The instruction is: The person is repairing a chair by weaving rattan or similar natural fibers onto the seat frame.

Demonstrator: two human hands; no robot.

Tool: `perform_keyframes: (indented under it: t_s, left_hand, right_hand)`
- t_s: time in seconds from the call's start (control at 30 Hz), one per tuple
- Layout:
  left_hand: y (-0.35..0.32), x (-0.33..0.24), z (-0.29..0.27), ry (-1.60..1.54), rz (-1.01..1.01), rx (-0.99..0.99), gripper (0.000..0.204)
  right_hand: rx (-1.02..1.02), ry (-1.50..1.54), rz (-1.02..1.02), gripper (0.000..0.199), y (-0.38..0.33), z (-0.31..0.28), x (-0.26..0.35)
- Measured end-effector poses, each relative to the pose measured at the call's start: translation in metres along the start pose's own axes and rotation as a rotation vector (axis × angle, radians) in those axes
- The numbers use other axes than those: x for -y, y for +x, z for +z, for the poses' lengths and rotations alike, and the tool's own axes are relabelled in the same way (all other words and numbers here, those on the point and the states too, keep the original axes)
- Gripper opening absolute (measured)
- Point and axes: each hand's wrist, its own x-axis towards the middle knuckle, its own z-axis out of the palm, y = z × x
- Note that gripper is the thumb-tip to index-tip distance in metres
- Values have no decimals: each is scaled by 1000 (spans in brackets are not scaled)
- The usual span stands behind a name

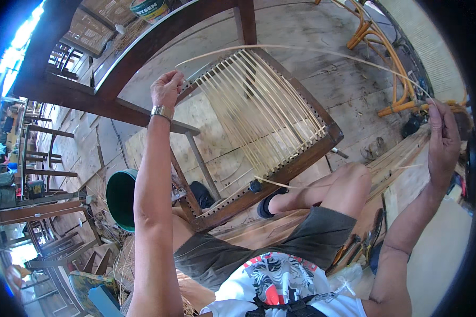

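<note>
A dark wooden chair frame (307,158) lies tilted in front of me, its seat opening strung with several pale cane strands (259,108). My left hand (166,89), with a metal watch on the wrist, is closed on one end of a long thin cane strand (301,50) at the seat's far left corner. That strand arcs over the seat to my right hand (443,140), which pinches its other end far out to the right. My bent knee (349,182) rests against the frame's near rail.
A green bucket (120,198) stands at my left beside straw-like scraps. Hand tools (373,232) lie on the planks by my right thigh. Orange rattan furniture (391,58) stands at the back right, and dark wooden chair frames (42,158) crowd the left.
</note>
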Motion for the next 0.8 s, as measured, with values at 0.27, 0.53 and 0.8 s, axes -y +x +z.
perform_keyframes:
  t_s: [0.27, 0.53, 0.8]
  left_hand:
    - [-1, -11, -6, 458, 314, -79, 14]
    - [-34, -40, -35, 844, 477, 338, 15]
    - [-29, -51, -40, 830, 501, 175, 17]
  right_hand:
    - [13, 33, 30, 27, -7, -11, 0]
    - [159, 181, 218, 18, 11, -43, -27]
    - [207, 282, 4, 10, -16, -81, 10]
